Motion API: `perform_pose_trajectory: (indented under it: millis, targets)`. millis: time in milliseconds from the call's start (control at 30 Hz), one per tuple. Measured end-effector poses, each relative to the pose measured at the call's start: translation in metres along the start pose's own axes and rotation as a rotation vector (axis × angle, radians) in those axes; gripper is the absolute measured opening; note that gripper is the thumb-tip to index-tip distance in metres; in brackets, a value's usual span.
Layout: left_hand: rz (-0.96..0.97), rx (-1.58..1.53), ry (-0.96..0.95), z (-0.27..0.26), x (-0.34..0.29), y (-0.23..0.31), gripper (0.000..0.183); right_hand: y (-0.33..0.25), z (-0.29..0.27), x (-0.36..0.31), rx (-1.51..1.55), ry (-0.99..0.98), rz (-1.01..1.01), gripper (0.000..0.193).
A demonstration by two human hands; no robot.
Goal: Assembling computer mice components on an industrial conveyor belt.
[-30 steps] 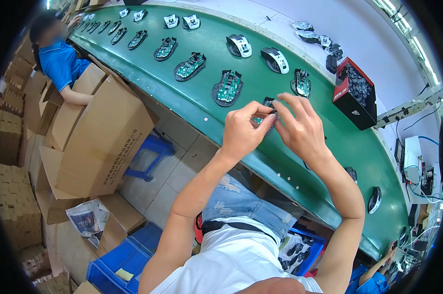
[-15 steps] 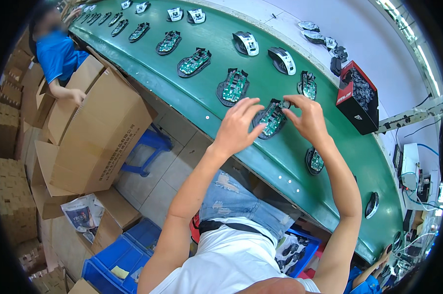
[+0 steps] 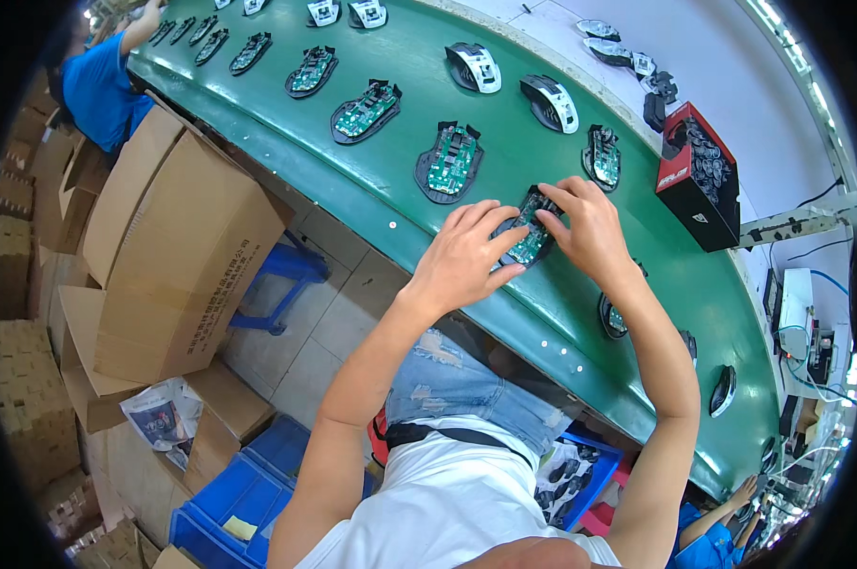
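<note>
An opened computer mouse base (image 3: 529, 248), black with a green circuit board, lies on the green bench under both hands. My left hand (image 3: 461, 254) grips its left side, the thumb at the near edge and the fingertips over the board. With bent thumb and fingers, my right hand (image 3: 588, 228) presses at the far right end of the board; whatever is between those fingertips is hidden. Another mouse base (image 3: 450, 163) lies just beyond my left hand, and one more (image 3: 602, 157) beyond my right. Two black-and-white mouse shells (image 3: 473, 68) (image 3: 549, 103) rest farther back.
A row of mouse bases runs along the bench (image 3: 400, 180) to the far left. A red and black box (image 3: 699, 175) of small dark parts stands at right. Left of me are a large cardboard box (image 3: 177, 256), a blue stool (image 3: 281, 280) and a co-worker in blue (image 3: 101, 90).
My left hand has closed from spread fingers onto the mouse base. My right hand, which held a small round grey part above the board, has come down onto it. The co-worker has reached farther over the bench.
</note>
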State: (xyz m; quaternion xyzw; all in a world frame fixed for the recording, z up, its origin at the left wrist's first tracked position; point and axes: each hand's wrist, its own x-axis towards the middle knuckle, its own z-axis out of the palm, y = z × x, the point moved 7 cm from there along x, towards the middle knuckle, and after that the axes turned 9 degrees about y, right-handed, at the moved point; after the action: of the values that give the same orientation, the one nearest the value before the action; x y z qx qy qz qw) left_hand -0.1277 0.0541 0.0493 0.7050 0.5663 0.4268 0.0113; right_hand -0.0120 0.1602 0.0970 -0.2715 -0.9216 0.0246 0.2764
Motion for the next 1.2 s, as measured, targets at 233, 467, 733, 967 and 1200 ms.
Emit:
perform_pose_trajectory:
  millis: [233, 467, 733, 967, 1200]
  targets:
    - [-0.009, -0.003, -0.030, -0.002, 0.001, -0.003, 0.045, 0.018, 0.004, -0.004, 0.128, 0.017, 0.189, 0.027]
    - [0.005, -0.008, -0.047, -0.003, 0.002, -0.006, 0.048, 0.010, 0.001, 0.002, 0.074, -0.033, 0.187, 0.025]
    - [0.038, 0.003, -0.078, -0.005, 0.002, -0.006, 0.046, 0.001, 0.004, 0.006, -0.015, -0.075, 0.189, 0.019]
    - [0.041, -0.019, -0.096, -0.007, 0.000, -0.008, 0.047, 0.007, 0.011, 0.006, -0.056, -0.121, 0.241, 0.023]
    - [0.059, -0.018, -0.131, -0.006, 0.002, -0.011, 0.048, 0.022, 0.015, -0.007, 0.266, 0.090, 0.247, 0.026]
